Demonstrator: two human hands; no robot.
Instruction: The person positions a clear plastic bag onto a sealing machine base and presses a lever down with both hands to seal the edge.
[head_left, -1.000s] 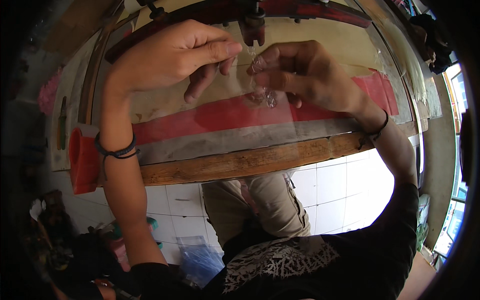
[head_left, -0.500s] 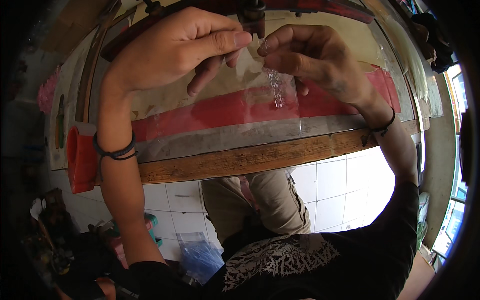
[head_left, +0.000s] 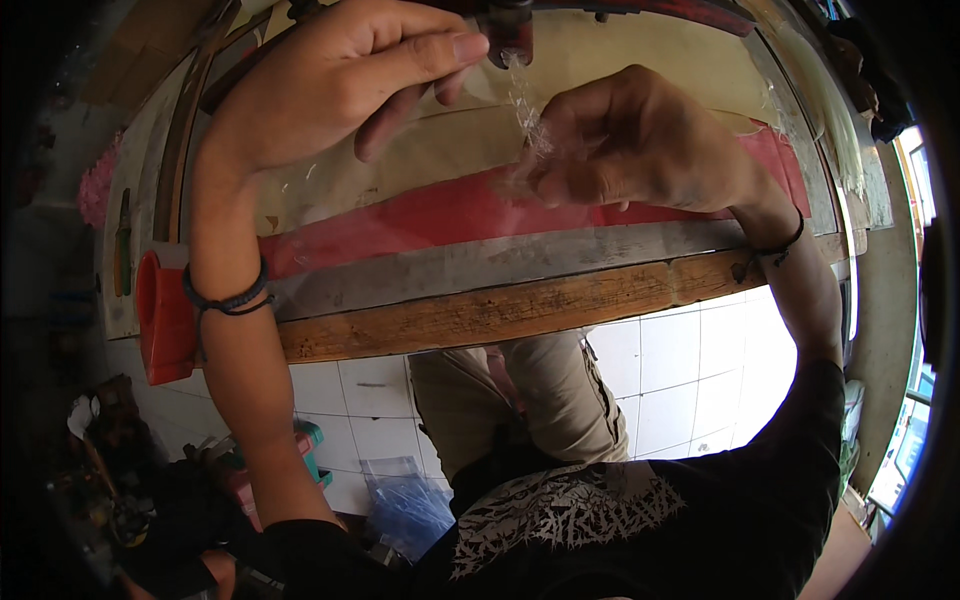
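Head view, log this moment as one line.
left hand: over table, grip unclear | right hand: at clear plastic, grip blurred | red strip: on table | orange object: at table's left

One fisheye view, worn on the head, looked steeply down, close above the left hand [head_left: 365, 88], right hand [head_left: 650, 145] and worktable [head_left: 480, 310]

Floor [head_left: 690, 375] glare right, dim left, right grip [head_left: 645, 145] blurred, bent edges

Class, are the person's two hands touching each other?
No, the left hand and the right hand are apart, with the beige surface showing between them.
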